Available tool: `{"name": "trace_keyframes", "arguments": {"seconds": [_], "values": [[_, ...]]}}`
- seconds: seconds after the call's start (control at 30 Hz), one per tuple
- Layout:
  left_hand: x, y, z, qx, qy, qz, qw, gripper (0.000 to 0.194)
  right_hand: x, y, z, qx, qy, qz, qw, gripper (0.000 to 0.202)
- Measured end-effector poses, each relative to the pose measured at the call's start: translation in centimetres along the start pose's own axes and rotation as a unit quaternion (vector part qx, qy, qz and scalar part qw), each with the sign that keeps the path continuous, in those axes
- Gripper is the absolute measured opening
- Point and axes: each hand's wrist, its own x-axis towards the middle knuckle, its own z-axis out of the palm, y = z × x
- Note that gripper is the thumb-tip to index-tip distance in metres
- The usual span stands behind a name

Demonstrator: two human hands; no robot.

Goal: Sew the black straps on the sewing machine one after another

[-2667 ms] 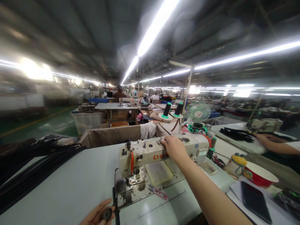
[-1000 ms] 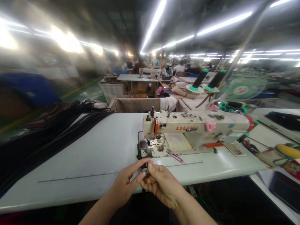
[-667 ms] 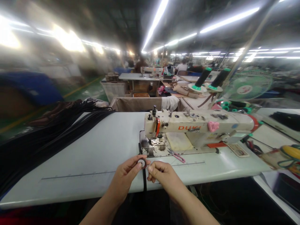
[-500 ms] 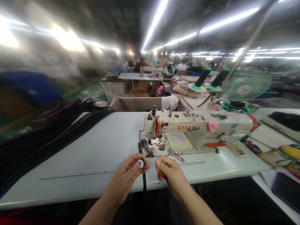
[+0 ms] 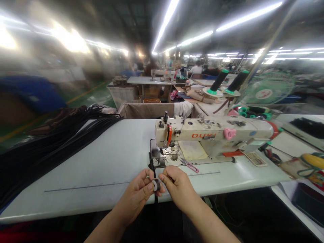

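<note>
A small round bobbin (image 5: 156, 185), pale on its face and dark round its rim, is pinched between the thumb and fingers of my left hand (image 5: 138, 192). Just right of it, my right hand (image 5: 177, 185) is closed, thumb against forefinger; anything between them is too small to make out. Both hands are over the front edge of the pale table (image 5: 101, 168), in front of the white sewing machine (image 5: 187, 133). Pink-handled scissors (image 5: 190, 165) lie beyond my right hand, beside the machine bed.
Long black strips (image 5: 63, 148) cover the table's left side. Two black thread cones (image 5: 219, 82) stand behind the machine, near a green fan (image 5: 265, 91). A ruler line (image 5: 88, 187) runs along the table. A black strap hangs over the front edge.
My right hand has moved left, close to the bobbin. My left hand has lowered slightly, and the bobbin is turned a little.
</note>
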Motion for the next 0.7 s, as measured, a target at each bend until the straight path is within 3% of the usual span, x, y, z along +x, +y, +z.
{"name": "trace_keyframes", "arguments": {"seconds": [0.13, 0.27, 0.53, 0.6, 0.7], "values": [[-0.1, -0.1, -0.7, 0.04, 0.004, -0.013, 0.999, 0.054, -0.3, 0.0, -0.9, 0.066, -0.012, 0.059, 0.996, 0.026], [-0.3, -0.2, -1.2, 0.081, -0.022, -0.009, 0.996, 0.049, -0.7, 0.5, -1.3, 0.089, -0.013, 0.088, 0.992, 0.016], [-0.4, -0.8, -2.1, 0.149, -0.104, 0.066, 0.981, 0.054, -1.2, 1.8, 0.2, 0.064, 0.004, 0.129, 0.99, 0.009], [-0.9, -1.1, -2.8, 0.165, -0.121, 0.04, 0.978, 0.06, -1.0, 1.6, -0.1, 0.061, -0.004, 0.125, 0.99, 0.009], [-1.9, -1.3, -4.0, 0.183, -0.127, -0.046, 0.974, 0.067, -0.2, 1.1, -2.1, 0.027, 0.016, 0.055, 0.998, 0.013]]}}
